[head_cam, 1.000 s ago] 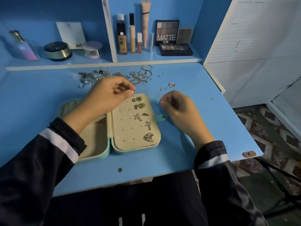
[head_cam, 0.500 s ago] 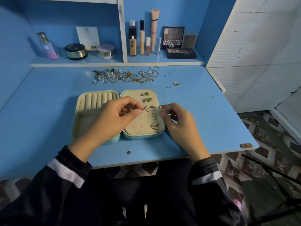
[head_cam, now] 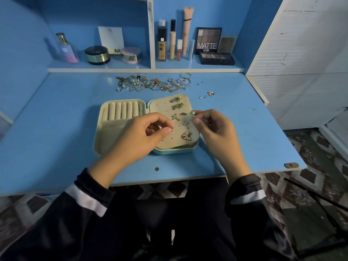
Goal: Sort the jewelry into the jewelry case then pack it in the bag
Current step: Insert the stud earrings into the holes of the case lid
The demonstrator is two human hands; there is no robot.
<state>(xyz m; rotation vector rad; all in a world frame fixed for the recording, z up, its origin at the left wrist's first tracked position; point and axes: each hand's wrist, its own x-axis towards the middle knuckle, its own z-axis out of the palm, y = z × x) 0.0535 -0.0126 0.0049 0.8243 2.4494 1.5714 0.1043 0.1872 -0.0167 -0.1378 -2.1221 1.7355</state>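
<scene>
Pale and tiny, an earring piece (head_cam: pixel 193 112) sits pinched between thumb and forefinger of your right hand (head_cam: pixel 216 132), above the perforated panel (head_cam: pixel 162 108) of the open jewelry case (head_cam: pixel 175 152). Fingertips (head_cam: pixel 166 131) of your left hand (head_cam: pixel 139 140) press together; what they hold, if anything, is unclear. Loosen either pinch and the piece could drop, bounce off the blue desk (head_cam: pixel 66 110) and vanish.

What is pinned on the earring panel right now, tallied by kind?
Green-stone earrings: 2
Starfish earrings: 2
Butterfly earring: 1
Small piece beside the upper starfish, kind unclear: 1
Total: 6 on the earring panel
Not counted: the pale piece that the right hand pinches at the panel's edge.
</scene>
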